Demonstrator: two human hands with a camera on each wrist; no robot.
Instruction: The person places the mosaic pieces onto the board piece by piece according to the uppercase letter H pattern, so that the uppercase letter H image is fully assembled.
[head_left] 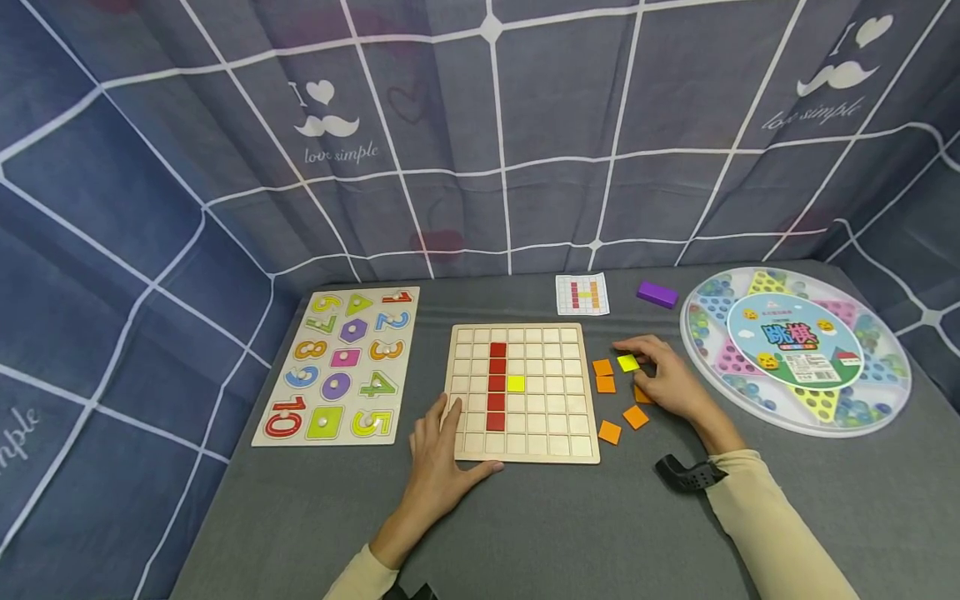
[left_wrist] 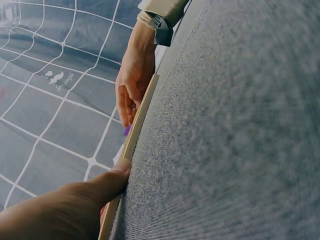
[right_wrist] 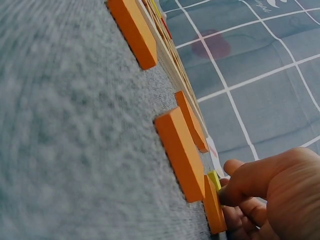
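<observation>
A wooden grid board (head_left: 551, 433) lies flat, with a column of red square tiles (head_left: 497, 383) and one yellow tile (head_left: 516, 383) beside the column. At the board's near left corner, my left hand (head_left: 438, 467) rests with spread fingers along the left edge and the thumb on the front edge. The left wrist view shows that thumb (left_wrist: 107, 185) pressing the board's rim (left_wrist: 142, 117). Right of the board, my right hand (head_left: 667, 379) pinches another yellow tile (head_left: 627, 363) between thumb and index finger. Several orange tiles (head_left: 610, 432) lie around it, one partly hidden under the hand.
A number puzzle board (head_left: 408, 367) lies at left. Behind the grid board are a small pattern card (head_left: 582, 295) and a purple block (head_left: 657, 294). A round Chinese checkers set (head_left: 795, 350) lies at right. A patterned curtain (head_left: 555, 108) hangs behind the table.
</observation>
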